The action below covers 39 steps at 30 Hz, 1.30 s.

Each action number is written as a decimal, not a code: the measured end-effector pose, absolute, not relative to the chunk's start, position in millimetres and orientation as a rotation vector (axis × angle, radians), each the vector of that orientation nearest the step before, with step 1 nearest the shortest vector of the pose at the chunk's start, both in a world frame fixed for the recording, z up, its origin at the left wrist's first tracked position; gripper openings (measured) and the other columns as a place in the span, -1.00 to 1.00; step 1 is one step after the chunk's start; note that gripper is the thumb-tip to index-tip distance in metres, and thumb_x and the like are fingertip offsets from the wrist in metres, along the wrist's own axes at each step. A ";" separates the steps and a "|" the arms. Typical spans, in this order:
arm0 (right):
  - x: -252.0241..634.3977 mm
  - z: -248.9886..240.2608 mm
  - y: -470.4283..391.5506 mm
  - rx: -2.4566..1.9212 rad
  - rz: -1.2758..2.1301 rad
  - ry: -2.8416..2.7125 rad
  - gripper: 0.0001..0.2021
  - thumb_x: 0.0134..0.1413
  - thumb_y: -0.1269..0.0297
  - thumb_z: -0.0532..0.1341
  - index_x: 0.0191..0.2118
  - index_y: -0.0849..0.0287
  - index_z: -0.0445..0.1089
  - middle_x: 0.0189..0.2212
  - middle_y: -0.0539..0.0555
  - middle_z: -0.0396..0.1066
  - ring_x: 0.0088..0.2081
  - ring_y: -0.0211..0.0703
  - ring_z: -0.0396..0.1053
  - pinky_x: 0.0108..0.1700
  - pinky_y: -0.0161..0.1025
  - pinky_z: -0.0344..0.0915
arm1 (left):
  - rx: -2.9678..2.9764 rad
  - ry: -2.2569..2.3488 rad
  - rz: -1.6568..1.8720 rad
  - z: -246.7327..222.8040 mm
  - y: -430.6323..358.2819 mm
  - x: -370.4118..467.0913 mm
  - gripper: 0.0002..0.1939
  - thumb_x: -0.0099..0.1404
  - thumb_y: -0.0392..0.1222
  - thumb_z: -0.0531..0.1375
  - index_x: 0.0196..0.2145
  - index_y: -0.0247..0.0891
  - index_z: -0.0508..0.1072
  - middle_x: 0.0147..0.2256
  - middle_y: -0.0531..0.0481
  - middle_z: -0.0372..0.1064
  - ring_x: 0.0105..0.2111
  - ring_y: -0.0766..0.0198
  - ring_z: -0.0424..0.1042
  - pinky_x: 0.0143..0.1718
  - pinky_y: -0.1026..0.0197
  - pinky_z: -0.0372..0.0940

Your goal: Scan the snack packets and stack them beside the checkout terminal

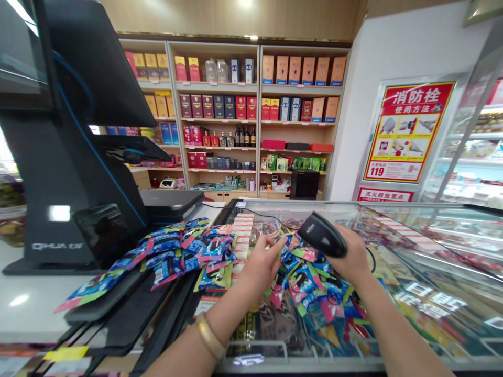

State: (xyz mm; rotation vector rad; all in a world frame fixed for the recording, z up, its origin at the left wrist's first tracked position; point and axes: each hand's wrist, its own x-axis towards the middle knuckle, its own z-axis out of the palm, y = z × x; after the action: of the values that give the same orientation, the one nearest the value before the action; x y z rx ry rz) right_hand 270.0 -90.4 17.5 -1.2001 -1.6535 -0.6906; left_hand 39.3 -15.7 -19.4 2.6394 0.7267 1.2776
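My right hand (351,256) is wrapped round a black handheld barcode scanner (322,235), its head pointing left over a pile of small blue, pink and green packets (310,283). At the left edge of this pile my left hand (261,264) has its fingers drawn together on one packet (286,245), mostly hidden by the fingers. The packets lie on the glass top of a display case (267,327). A second heap of the same packets (184,248) spreads to the left, apart from my left hand.
A black checkout terminal (78,173) stands at left on the white counter (23,298). The scanner's thin cable (255,213) runs across the glass. Behind are shelves (220,89) of boxes and bottles. A red and yellow sign (411,131) hangs on the right wall.
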 end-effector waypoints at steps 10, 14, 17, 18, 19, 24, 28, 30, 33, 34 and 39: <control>272.6 11.2 -86.1 -1.209 -0.695 -1.719 -0.74 -0.13 0.33 0.15 -0.22 0.15 0.37 -0.43 0.07 0.40 -0.38 -0.05 0.39 -0.33 -0.17 0.30 | 2.784 0.732 1.232 -6.2 -26.7 30.2 -0.56 0.23 -0.20 0.13 0.08 -0.19 0.36 -0.12 -0.16 0.36 -0.11 0.12 0.36 -0.05 0.05 0.29; 270.4 12.3 -86.6 -1.212 -0.694 -1.712 -0.73 -0.12 0.34 0.14 -0.21 0.15 0.39 -0.45 0.06 0.39 -0.39 -0.06 0.38 -0.33 -0.18 0.30 | 2.733 1.394 1.315 9.7 -12.2 10.8 -0.57 0.23 -0.22 0.10 0.07 -0.18 0.38 -0.12 -0.17 0.38 -0.07 0.06 0.34 0.02 -0.02 0.19; 267.9 13.3 -87.2 -1.208 -0.685 -1.716 -0.79 -0.13 0.34 0.14 -0.28 0.16 0.38 -0.48 0.05 0.36 -0.41 -0.07 0.36 -0.35 -0.19 0.28 | 2.532 2.056 1.105 23.4 -3.4 -14.1 -0.50 0.20 -0.10 0.12 0.11 -0.21 0.34 -0.03 -0.25 0.33 -0.04 -0.06 0.32 0.03 -0.09 0.12; 267.4 13.4 -87.3 -1.209 -0.682 -1.718 -0.82 -0.13 0.34 0.14 -0.31 0.15 0.37 -0.49 0.05 0.35 -0.42 -0.08 0.35 -0.36 -0.20 0.27 | 2.482 2.185 0.980 26.8 -1.4 -22.0 -0.48 0.20 -0.06 0.12 0.11 -0.23 0.34 -0.02 -0.29 0.32 -0.04 -0.10 0.33 0.02 -0.11 0.10; 267.1 13.3 -87.3 -1.211 -0.678 -1.722 -0.83 -0.14 0.34 0.14 -0.33 0.15 0.36 -0.49 0.05 0.35 -0.43 -0.09 0.34 -0.37 -0.21 0.26 | 2.456 2.253 0.855 29.1 0.1 -28.9 -0.47 0.19 -0.04 0.12 0.10 -0.24 0.35 -0.01 -0.31 0.32 -0.04 -0.13 0.33 0.02 -0.13 0.09; 268.6 11.9 -86.6 -1.213 -0.689 -1.741 -0.84 -0.14 0.33 0.15 -0.33 0.13 0.35 -0.46 0.07 0.38 -0.40 -0.07 0.36 -0.33 -0.19 0.28 | 2.490 2.236 0.596 28.8 4.1 -39.9 -0.52 0.19 -0.09 0.10 0.06 -0.23 0.39 0.01 -0.34 0.33 -0.01 -0.13 0.34 0.06 -0.18 0.02; 268.2 12.3 -86.6 -1.198 -0.713 -1.741 -0.84 -0.11 0.33 0.15 -0.31 0.13 0.35 -0.44 0.07 0.39 -0.37 -0.05 0.38 -0.31 -0.17 0.30 | 2.519 2.142 0.562 24.9 6.5 -35.8 -0.53 0.19 -0.21 0.07 0.07 -0.17 0.38 -0.03 -0.27 0.39 -0.03 -0.05 0.37 0.04 -0.15 0.07; 267.1 13.3 -87.1 -1.197 -0.694 -1.750 -0.84 -0.11 0.33 0.15 -0.31 0.13 0.35 -0.46 0.06 0.37 -0.39 -0.07 0.37 -0.32 -0.18 0.29 | 2.519 2.102 0.591 23.8 8.0 -35.9 -0.51 0.17 -0.22 0.10 0.08 -0.15 0.37 -0.04 -0.25 0.40 -0.02 -0.03 0.36 0.03 -0.12 0.09; 265.8 14.3 -87.9 -1.193 -0.679 -1.763 -0.86 -0.13 0.34 0.14 -0.34 0.13 0.33 -0.49 0.04 0.35 -0.42 -0.09 0.35 -0.36 -0.20 0.26 | 2.530 2.049 0.652 22.8 10.8 -37.9 -0.44 0.11 -0.25 0.16 0.11 -0.17 0.34 -0.03 -0.24 0.40 0.01 -0.01 0.35 0.07 -0.08 0.10; 265.7 14.4 -88.0 -1.190 -0.680 -1.763 -0.87 -0.13 0.33 0.15 -0.35 0.13 0.33 -0.49 0.04 0.35 -0.43 -0.09 0.34 -0.38 -0.21 0.25 | 2.527 2.035 0.679 22.8 12.0 -38.5 -0.43 0.10 -0.27 0.17 0.11 -0.18 0.34 -0.04 -0.24 0.41 0.01 -0.01 0.35 0.08 -0.08 0.10; 266.7 13.1 -87.8 -1.187 -0.663 -1.762 -0.84 -0.14 0.33 0.14 -0.33 0.14 0.35 -0.47 0.06 0.37 -0.42 -0.10 0.34 -0.37 -0.22 0.24 | 2.297 1.830 1.135 26.5 18.6 -37.2 -0.53 0.09 -0.29 0.19 0.00 -0.23 0.44 -0.06 -0.19 0.45 0.00 0.00 0.38 0.10 -0.05 0.16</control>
State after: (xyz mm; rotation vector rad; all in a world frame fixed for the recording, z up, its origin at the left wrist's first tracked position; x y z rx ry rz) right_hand 266.7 -87.8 13.1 -1.1875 -1.7622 -0.6626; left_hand -37.2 18.6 26.5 2.2974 1.8302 1.1352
